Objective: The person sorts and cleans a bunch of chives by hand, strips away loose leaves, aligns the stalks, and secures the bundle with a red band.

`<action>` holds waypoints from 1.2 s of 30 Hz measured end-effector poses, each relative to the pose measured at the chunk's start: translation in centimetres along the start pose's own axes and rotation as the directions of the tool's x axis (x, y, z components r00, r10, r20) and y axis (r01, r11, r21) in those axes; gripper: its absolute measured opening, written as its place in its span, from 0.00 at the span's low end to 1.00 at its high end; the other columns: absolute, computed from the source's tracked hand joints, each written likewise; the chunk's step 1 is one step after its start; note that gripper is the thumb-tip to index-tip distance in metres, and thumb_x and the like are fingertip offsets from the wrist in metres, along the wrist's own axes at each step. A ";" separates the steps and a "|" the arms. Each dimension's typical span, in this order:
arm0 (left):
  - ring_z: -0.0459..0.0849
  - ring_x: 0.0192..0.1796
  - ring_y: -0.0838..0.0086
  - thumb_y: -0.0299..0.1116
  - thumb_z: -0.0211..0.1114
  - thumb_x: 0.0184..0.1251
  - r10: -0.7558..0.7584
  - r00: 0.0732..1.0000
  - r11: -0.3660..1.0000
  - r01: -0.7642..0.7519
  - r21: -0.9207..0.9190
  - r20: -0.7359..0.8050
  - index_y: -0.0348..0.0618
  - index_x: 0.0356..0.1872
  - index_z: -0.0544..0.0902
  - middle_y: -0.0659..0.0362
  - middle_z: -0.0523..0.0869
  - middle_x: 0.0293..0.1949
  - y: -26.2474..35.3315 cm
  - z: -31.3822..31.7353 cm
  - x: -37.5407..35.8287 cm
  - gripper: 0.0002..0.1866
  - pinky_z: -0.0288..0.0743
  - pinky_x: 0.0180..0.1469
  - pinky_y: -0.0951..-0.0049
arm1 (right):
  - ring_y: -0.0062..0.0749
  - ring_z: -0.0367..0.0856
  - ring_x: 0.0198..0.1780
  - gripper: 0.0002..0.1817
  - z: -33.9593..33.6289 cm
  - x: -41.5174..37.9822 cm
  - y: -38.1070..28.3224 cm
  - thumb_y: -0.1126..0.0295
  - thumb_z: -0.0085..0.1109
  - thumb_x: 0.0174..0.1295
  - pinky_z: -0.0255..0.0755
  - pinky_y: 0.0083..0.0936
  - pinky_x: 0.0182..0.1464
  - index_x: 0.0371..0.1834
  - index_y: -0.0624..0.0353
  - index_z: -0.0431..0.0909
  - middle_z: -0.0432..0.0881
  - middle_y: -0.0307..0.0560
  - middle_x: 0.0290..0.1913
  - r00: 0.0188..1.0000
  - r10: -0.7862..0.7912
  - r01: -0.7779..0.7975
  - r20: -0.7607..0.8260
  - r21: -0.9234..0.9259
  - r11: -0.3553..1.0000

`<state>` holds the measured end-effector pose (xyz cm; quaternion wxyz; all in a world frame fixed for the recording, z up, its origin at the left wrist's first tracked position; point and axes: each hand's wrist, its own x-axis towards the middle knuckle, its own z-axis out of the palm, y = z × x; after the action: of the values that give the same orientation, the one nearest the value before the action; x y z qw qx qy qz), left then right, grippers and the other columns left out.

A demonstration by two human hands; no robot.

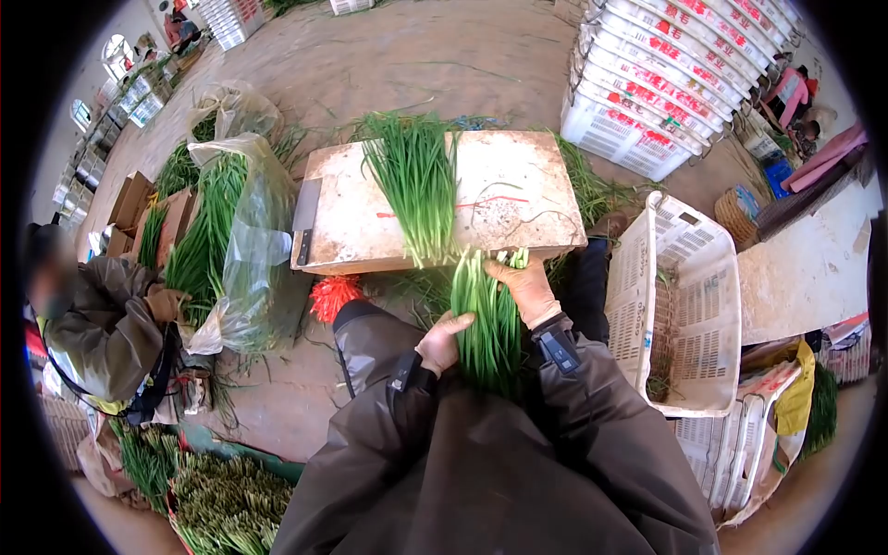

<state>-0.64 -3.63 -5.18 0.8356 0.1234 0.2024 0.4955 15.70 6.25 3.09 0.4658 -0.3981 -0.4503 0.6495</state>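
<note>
- Though left hand (442, 344) and right hand (524, 292) grasp the bunch (488, 338) between their fingers, uneven pressure could loosen it.
- Pile (413, 185) on board (344, 217), just beyond fingers: a knock may scatter it.

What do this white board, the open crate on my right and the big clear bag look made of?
Stained white rectangular board: possibly painted wood, matt and scuffed. Open white crate: likely moulded plastic, satin, with pierced walls. Big clear bag: probably thin plastic film, glossy and creased.
</note>
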 end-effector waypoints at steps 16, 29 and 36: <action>0.87 0.57 0.64 0.30 0.64 0.75 0.135 0.966 0.990 -0.139 -0.003 -0.219 0.33 0.65 0.78 0.52 0.88 0.56 -0.2 0.1 0.3 0.21 0.79 0.65 0.62 | 0.26 0.85 0.35 0.09 -3.1 -0.2 2.1 0.69 0.68 0.69 0.78 0.23 0.39 0.47 0.62 0.89 0.87 0.40 0.36 0.947 0.233 -0.178 -0.220 0.244 0.953; 0.87 0.59 0.61 0.27 0.66 0.72 0.047 0.980 0.998 -0.037 0.051 -0.193 0.35 0.64 0.80 0.52 0.88 0.58 -0.2 0.5 0.1 0.20 0.78 0.68 0.57 | 0.29 0.87 0.50 0.20 -0.7 -0.2 -0.3 0.77 0.73 0.62 0.79 0.27 0.57 0.58 0.67 0.84 0.89 0.44 0.51 0.994 0.104 -0.103 0.043 -0.030 0.994; 0.86 0.60 0.61 0.33 0.60 0.74 0.077 0.981 0.995 -0.065 0.071 -0.180 0.33 0.62 0.82 0.50 0.88 0.59 -0.3 0.4 0.5 0.20 0.76 0.69 0.59 | 0.28 0.87 0.48 0.20 -2.1 0.0 0.8 0.75 0.74 0.63 0.81 0.28 0.54 0.58 0.64 0.83 0.89 0.42 0.50 0.972 0.203 -0.215 0.115 0.109 0.970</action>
<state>-0.01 -3.36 -5.05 0.7910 0.1114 0.2895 0.5274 17.44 6.56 1.79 0.3939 -0.3806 -0.3892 0.7406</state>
